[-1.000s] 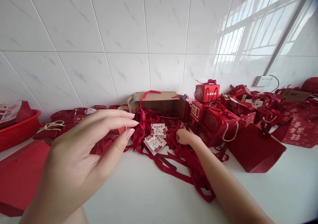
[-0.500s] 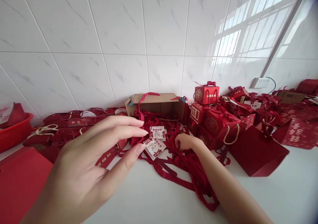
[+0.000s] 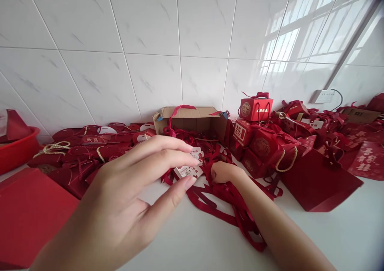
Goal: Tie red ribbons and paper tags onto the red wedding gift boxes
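My left hand (image 3: 129, 199) reaches in from the lower left, thumb and fingers apart with nothing between them. Its fingertips overlap the view of two white printed tags (image 3: 187, 172), partly covering them. On the right, my right hand (image 3: 225, 172) is closed at a heap of dark red ribbons (image 3: 207, 214), its fingers curled into the strands and partly hidden. Loose ribbon loops trail from there over the white tabletop toward me. Behind both hands, an open cardboard box (image 3: 192, 112) lies against the wall with more red ribbon spilling from its mouth.
Red gift boxes (image 3: 261, 145) are stacked right of the cardboard box, and a larger dark red box (image 3: 321, 183) stands nearer. Several red pouches (image 3: 75, 171) cover the left side. A red basin (image 3: 18, 155) and a red box (image 3: 36, 215) sit far left.
My left hand has shifted right in view and now covers more of the white tags. My right hand stays at the ribbons. The view has tilted slightly.
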